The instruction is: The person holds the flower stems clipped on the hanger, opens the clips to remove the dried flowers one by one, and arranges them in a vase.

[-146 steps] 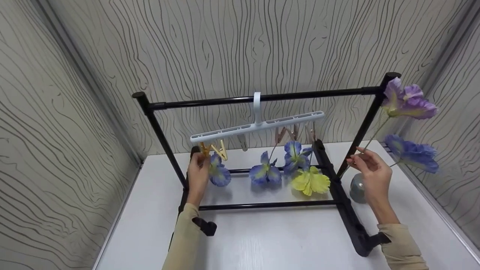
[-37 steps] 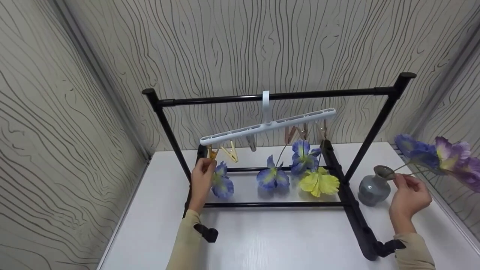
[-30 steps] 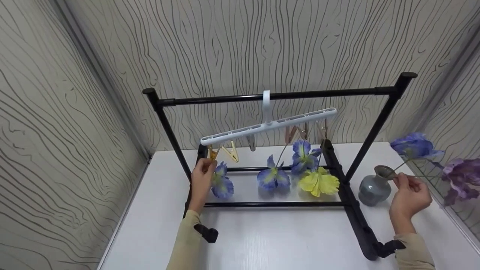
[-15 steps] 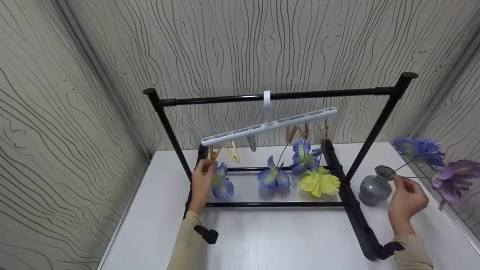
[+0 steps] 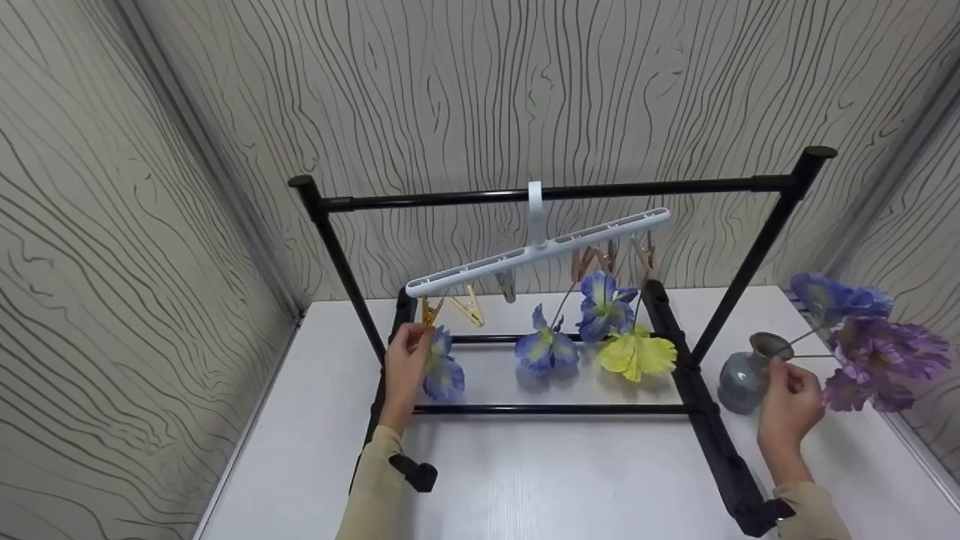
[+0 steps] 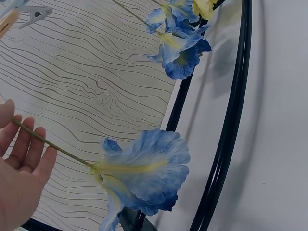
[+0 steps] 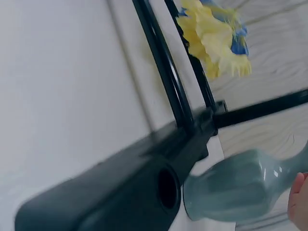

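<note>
In the head view my left hand (image 5: 406, 369) is just below an orange clothespin (image 5: 430, 310) at the left end of the pale blue hanger (image 5: 536, 252). It pinches the thin stem of a blue artificial iris (image 6: 144, 168), whose bloom hangs past the fingers in the left wrist view. My right hand (image 5: 789, 416) has loosely bent fingers, with its fingertips beside the neck of a grey-green vase (image 5: 742, 381). A purple flower (image 5: 885, 360) and a blue flower (image 5: 836, 298) lean out of that vase to the right, their stems reaching its mouth.
The hanger hooks over the top bar (image 5: 652, 190) of a black rack on a white table (image 5: 525, 480). Several more clothespins hang from it. Two blue irises (image 5: 546, 349) and a yellow flower (image 5: 637, 352) dangle at its right half. Patterned walls (image 5: 480, 90) enclose the table.
My right hand carried the purple and blue flowers down to the vase, let go of their stems, and shifted left. My left hand moved slightly lower, and the hanger tilts more to the left.
</note>
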`<action>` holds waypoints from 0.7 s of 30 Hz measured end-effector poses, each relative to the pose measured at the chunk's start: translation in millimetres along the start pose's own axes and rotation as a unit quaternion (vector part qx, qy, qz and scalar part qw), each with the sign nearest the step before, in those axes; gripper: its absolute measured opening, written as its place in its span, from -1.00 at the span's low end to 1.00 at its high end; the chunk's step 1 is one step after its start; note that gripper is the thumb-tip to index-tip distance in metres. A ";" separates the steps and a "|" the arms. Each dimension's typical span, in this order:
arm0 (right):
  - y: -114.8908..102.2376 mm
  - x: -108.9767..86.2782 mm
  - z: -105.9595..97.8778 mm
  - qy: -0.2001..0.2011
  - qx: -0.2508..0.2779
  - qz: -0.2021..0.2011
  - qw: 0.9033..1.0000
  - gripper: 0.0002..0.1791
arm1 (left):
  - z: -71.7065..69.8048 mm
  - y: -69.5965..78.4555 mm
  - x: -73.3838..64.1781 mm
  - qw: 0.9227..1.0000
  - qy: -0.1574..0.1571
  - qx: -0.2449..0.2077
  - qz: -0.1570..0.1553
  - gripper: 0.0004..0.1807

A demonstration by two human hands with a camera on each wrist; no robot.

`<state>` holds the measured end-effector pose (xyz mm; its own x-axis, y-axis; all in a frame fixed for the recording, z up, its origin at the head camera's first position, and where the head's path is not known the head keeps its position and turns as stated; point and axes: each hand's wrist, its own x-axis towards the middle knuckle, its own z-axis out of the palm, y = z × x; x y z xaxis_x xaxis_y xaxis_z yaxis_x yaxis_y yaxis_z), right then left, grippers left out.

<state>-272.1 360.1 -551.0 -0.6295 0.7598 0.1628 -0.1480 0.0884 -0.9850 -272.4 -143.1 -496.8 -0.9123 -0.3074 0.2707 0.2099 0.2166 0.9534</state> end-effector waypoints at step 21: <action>-59.9 -85.8 91.3 -0.195 0.040 -0.122 0.972 -0.60 | 4.2 -12.0 2.7 1.000 0.008 0.001 0.004 -0.78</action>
<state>-278.9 230.8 -500.8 -0.8066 0.4196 0.4164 -0.3788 0.1739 -0.9090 -278.8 -142.6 -508.1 -0.9053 -0.3198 0.2797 0.2160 0.2205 0.9512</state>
